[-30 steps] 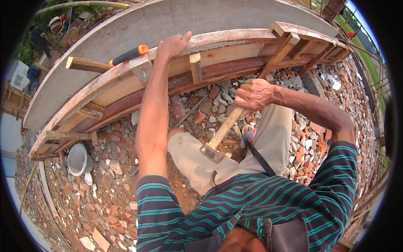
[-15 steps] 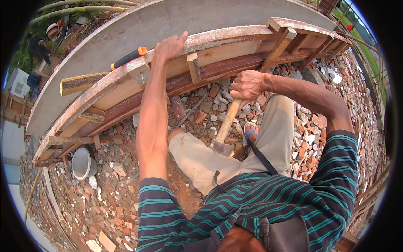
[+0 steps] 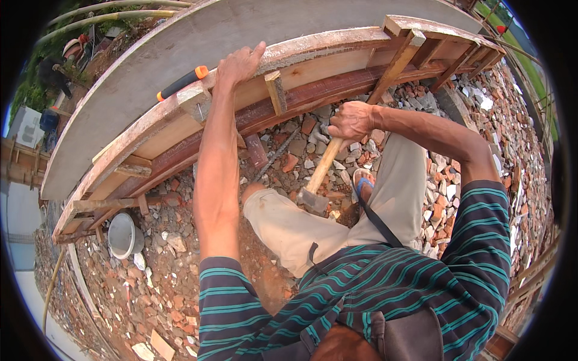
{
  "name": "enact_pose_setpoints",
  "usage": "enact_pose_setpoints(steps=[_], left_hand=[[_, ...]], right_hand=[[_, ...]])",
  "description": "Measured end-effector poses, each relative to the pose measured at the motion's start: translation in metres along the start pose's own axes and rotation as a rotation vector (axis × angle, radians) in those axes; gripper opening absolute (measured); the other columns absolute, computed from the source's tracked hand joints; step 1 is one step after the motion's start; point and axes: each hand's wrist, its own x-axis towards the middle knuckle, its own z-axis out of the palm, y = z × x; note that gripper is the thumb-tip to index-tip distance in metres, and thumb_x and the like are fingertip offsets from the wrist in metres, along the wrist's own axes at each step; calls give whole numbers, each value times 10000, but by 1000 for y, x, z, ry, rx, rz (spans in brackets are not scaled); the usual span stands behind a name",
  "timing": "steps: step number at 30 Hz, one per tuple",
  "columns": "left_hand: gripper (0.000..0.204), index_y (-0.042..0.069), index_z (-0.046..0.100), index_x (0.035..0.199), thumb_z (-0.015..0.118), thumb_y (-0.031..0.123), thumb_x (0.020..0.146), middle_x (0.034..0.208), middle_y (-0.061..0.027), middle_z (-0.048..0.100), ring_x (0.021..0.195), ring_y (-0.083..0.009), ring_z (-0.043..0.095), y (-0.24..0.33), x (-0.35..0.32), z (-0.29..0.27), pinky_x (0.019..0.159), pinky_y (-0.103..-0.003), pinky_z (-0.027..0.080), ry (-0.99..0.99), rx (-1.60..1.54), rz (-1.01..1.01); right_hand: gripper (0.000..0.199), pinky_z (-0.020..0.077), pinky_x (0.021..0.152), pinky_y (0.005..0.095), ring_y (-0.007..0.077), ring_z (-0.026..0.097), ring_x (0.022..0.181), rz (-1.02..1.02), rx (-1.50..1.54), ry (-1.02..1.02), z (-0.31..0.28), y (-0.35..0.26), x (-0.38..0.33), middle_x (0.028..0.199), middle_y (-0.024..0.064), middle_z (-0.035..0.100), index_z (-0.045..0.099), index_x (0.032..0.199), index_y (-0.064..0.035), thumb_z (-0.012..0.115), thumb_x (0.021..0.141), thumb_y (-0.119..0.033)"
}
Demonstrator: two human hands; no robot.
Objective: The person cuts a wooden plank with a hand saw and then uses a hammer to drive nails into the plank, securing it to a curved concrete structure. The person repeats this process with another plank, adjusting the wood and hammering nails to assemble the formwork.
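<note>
My left hand (image 3: 241,65) is closed over the whitish top edge of a curved wooden form (image 3: 328,42), with that arm stretched forward. Just left of it, an orange-and-black tool handle (image 3: 182,83) lies along the same edge; its other end cannot be made out. In my right hand (image 3: 352,122) is a sledgehammer (image 3: 325,165), gripped near the top of its wooden handle. The head hangs down between my legs, low over the rubble. Beyond the form curves a smooth grey concrete wall (image 3: 241,27).
Broken brick and stone (image 3: 445,192) cover the ground around my sandalled foot (image 3: 363,180). A grey bucket (image 3: 124,234) stands by the form's left end. Upright wooden braces (image 3: 276,93) stick out from the form toward me. Another person (image 3: 57,66) is at the far left.
The timber piece that jutted out beyond the form's left part has dropped almost out of sight behind it. The hammer head has swung slightly left; both hands keep their holds.
</note>
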Motion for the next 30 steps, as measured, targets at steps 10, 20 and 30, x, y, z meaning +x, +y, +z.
enact_pose_setpoints(steps=[10, 20, 30], left_hand=[[820, 46, 647, 1158, 206, 708, 956, 1257, -197, 631, 1216, -397, 548, -13, 0, 4, 1056, -525, 340, 10, 9, -19], [841, 20, 643, 1152, 209, 712, 952, 1268, -226, 618, 1232, -400, 540, -2, 3, 3, 1065, -549, 325, 2, -18, -9], [833, 25, 653, 1186, 234, 704, 947, 1238, -240, 633, 1201, -408, 568, -15, 0, 2, 1023, -514, 389, 53, 25, -16]], right_hand=[[570, 514, 525, 444, 343, 648, 601, 462, 139, -22, -3, -48, 1, 665, 132, 590, 521, 885, -17, 572, 901, -584], [545, 547, 619, 465, 354, 694, 697, 736, 100, -34, -6, 61, -3, 726, 198, 679, 642, 902, 20, 564, 922, -519], [578, 529, 494, 427, 338, 665, 596, 145, 135, 64, -10, -57, 38, 675, 130, 602, 532, 869, -18, 555, 905, -595]])
